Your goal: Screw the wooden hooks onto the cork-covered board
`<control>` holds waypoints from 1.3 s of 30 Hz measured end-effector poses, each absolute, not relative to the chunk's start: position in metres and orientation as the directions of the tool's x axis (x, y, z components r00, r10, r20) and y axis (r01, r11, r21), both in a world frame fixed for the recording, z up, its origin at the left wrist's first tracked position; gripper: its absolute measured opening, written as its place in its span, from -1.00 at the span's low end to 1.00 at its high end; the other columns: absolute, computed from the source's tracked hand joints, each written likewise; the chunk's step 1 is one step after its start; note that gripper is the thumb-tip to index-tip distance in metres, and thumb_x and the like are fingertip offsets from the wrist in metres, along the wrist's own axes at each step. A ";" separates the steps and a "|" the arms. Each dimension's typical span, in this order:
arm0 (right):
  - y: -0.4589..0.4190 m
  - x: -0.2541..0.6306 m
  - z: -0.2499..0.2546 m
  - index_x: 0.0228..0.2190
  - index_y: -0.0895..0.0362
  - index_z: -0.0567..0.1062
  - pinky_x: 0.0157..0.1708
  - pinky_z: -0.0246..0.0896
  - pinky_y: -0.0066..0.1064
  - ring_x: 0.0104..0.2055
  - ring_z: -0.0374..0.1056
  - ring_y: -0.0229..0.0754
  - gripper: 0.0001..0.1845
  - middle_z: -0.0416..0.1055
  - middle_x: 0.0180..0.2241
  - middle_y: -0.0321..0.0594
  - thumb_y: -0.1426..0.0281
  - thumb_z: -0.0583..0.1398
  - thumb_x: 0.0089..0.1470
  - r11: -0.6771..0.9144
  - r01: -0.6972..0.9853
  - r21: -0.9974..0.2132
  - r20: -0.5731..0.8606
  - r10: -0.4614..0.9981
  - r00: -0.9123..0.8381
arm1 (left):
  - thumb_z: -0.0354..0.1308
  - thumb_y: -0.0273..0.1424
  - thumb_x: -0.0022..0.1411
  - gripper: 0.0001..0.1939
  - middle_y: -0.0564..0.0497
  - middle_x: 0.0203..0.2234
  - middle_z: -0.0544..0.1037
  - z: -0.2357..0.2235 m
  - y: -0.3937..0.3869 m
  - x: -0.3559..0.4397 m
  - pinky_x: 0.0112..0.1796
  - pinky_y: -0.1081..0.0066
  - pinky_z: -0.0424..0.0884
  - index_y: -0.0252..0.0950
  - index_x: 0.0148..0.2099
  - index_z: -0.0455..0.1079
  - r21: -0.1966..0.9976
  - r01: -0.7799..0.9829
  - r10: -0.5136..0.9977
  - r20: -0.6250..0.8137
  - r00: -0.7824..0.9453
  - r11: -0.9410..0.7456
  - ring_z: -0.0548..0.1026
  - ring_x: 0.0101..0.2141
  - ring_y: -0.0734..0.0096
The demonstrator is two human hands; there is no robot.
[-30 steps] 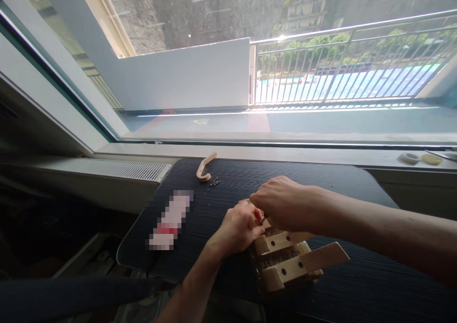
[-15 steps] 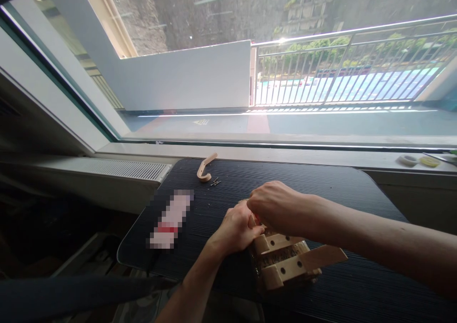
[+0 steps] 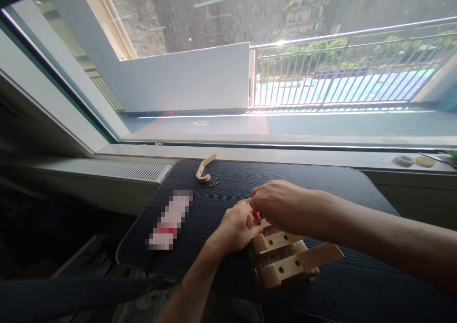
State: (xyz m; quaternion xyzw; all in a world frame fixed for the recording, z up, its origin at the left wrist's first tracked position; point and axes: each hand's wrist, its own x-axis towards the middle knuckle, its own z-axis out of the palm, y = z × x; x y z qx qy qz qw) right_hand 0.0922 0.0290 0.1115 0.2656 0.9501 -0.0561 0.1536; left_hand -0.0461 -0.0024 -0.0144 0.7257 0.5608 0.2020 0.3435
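Note:
A wooden rack with hook pieces [image 3: 285, 261] lies on the black table [image 3: 339, 185]. My left hand [image 3: 233, 230] is closed against the rack's left end, gripping a wooden piece there. My right hand [image 3: 280, 206] is closed over the same spot, holding a small tool with a red handle [image 3: 256, 216] that peeks out between the hands; its tip is hidden. A loose wooden hook [image 3: 204, 168] and a few small screws [image 3: 214, 183] lie further back on the table.
A blurred white and red object [image 3: 169, 220] lies at the table's left. Behind the table runs a window sill with a vent grille [image 3: 124, 169] and tape rolls [image 3: 416, 161] at the far right. The table's near left corner is rounded.
Both hands stay at the rack's left end with only slight shifts; the red handle shows a little more between them. The view has shifted slightly.

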 end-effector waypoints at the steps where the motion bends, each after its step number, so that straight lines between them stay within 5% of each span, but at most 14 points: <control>1: 0.029 0.093 0.109 -0.48 0.21 0.49 -0.50 0.00 -0.44 -0.41 0.35 -0.21 -0.87 0.45 -0.44 -0.17 0.59 0.14 -0.06 0.855 0.518 -0.022 -0.310 0.487 -0.817 | 0.17 -0.36 0.02 -0.88 0.08 -0.54 0.40 -0.015 -0.002 -0.046 -0.35 0.46 0.30 -0.27 -0.33 0.37 0.712 0.685 0.953 -0.077 0.294 -0.154 0.40 -0.36 0.35; 8: 0.030 0.088 0.105 -0.51 0.24 0.48 -0.56 -0.06 -0.42 -0.44 0.35 -0.21 -0.89 0.44 -0.46 -0.18 0.62 0.16 -0.09 0.869 0.494 -0.011 -0.300 0.468 -0.831 | 0.15 -0.37 0.04 -0.85 0.05 -0.48 0.43 -0.013 -0.002 -0.046 -0.31 0.44 0.30 -0.28 -0.29 0.37 0.662 0.708 0.944 0.001 0.329 -0.247 0.40 -0.31 0.32; 15: 0.023 0.088 0.121 -0.33 0.20 0.52 -0.53 -0.02 -0.42 -0.34 0.37 -0.15 -0.82 0.45 -0.36 -0.14 0.56 0.16 -0.03 0.841 0.541 0.020 -0.392 0.505 -0.769 | 0.17 -0.35 0.02 -0.82 0.03 -0.43 0.44 -0.013 -0.002 -0.046 -0.29 0.40 0.31 -0.28 -0.28 0.37 0.643 0.726 0.949 0.001 0.316 -0.243 0.40 -0.26 0.27; 28: 0.024 0.085 0.109 -0.53 0.24 0.49 -0.61 -0.11 -0.41 -0.45 0.36 -0.18 -0.87 0.45 -0.48 -0.17 0.65 0.17 -0.09 0.868 0.491 0.073 -0.347 0.484 -0.804 | 0.14 -0.43 0.02 -0.83 0.03 -0.42 0.46 -0.012 -0.001 -0.045 -0.30 0.43 0.31 -0.28 -0.26 0.38 0.662 0.703 0.942 0.014 0.334 -0.260 0.40 -0.27 0.30; 39: 0.024 0.094 0.117 -0.41 0.21 0.51 -0.51 0.00 -0.43 -0.37 0.37 -0.18 -0.85 0.45 -0.39 -0.16 0.60 0.18 -0.09 0.848 0.530 -0.010 -0.331 0.497 -0.802 | 0.17 -0.35 0.02 -0.85 0.08 -0.50 0.42 -0.017 -0.002 -0.045 -0.34 0.46 0.29 -0.28 -0.31 0.36 0.644 0.728 0.957 0.021 0.291 -0.235 0.39 -0.37 0.38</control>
